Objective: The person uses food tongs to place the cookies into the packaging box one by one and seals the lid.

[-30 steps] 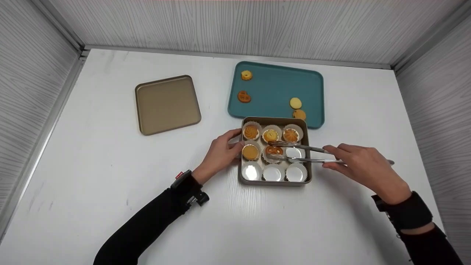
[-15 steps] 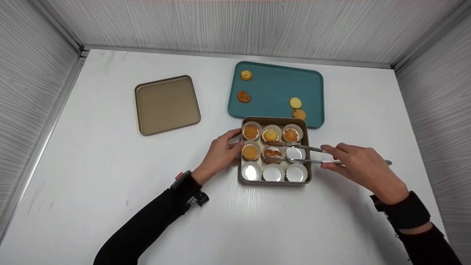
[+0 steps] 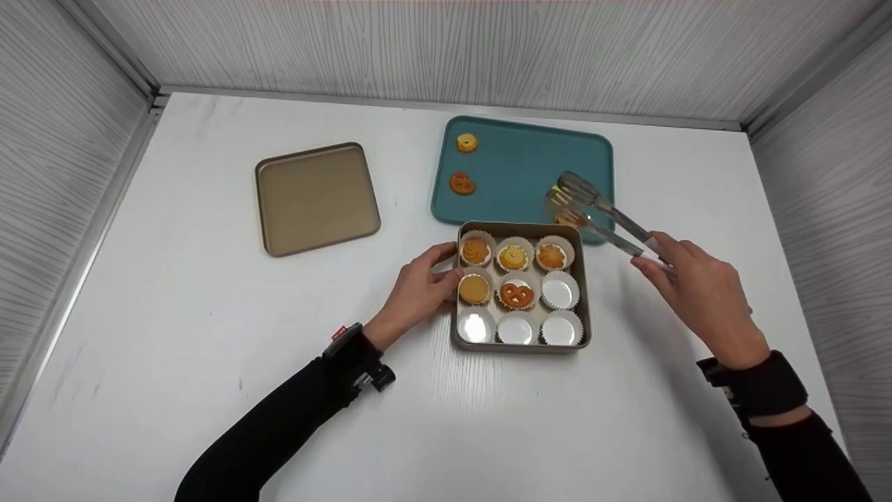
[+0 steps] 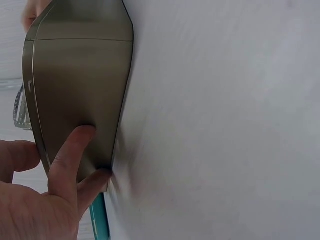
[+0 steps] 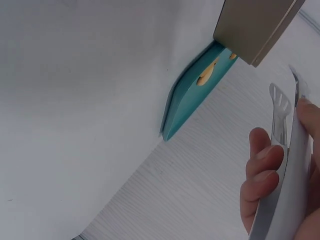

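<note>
In the head view a bronze tin box [image 3: 523,348] holds white paper cups. Several carry cookies, among them a pretzel cookie [image 3: 516,295] in the middle cup; the other cups are bare. My left hand [image 3: 416,293] holds the box by its left side, fingers on the outer wall [image 4: 82,95] and thumb at the rim. My right hand [image 3: 704,300] grips metal tongs [image 3: 627,233], whose spread ends overlap two round cookies at the right of the teal tray [image 3: 516,167], partly hiding them. The right wrist view shows the tongs' arms apart, with nothing between them.
A flat bronze lid [image 3: 318,200] lies at the left of the white table. On the tray's left side sit a ring-shaped cookie [image 3: 467,143] and another pretzel cookie [image 3: 462,184]. Grey wood-grain panels [image 3: 446,56] border the table at the back and sides.
The tongs have let go of the pretzel cookie in the middle cup and swung up and right from the box to the tray, spreading wider. My left hand and the box have stayed put.
</note>
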Demonstrator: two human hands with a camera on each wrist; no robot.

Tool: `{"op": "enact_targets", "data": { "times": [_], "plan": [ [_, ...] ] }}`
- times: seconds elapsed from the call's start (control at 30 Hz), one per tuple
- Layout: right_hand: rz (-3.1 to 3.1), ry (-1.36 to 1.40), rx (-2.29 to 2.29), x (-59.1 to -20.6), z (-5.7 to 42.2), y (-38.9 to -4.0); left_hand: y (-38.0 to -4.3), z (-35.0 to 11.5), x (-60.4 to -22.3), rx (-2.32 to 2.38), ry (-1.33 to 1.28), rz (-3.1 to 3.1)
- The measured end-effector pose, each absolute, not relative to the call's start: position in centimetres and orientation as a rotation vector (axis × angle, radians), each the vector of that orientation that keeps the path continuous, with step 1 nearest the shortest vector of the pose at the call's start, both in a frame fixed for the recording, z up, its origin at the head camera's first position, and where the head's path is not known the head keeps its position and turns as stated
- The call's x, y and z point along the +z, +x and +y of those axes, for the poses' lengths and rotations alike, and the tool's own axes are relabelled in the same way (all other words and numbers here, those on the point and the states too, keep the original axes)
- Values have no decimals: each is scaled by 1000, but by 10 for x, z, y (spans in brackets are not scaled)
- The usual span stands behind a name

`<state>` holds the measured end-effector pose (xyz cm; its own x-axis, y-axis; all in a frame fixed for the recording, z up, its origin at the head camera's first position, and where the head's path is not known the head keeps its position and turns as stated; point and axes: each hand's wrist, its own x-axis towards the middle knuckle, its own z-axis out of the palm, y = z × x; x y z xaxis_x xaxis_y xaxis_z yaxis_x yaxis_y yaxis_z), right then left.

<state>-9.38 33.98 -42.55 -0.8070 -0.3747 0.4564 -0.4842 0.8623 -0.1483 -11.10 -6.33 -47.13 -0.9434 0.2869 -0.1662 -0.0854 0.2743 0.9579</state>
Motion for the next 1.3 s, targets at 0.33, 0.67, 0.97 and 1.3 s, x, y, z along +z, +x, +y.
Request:
{"op": "enact_targets", "data": {
  "times": [0.33, 0.67, 0.97, 1.3],
  "plan": [
    [-2703, 477, 239, -428, 335, -111, -109, -65, -471, 1757, 193, 2221],
    [-2740, 428, 199, -432, 332, -119, -109, -63, -474, 1759, 218, 2219],
    [-2765, 407, 197, -435, 330, -128, -109, -64, -472, 1738, 226, 2238],
    [-2748, 398, 229, -438, 326, -143, -112, -64, -473, 1728, 238, 2270]
  ]
}}
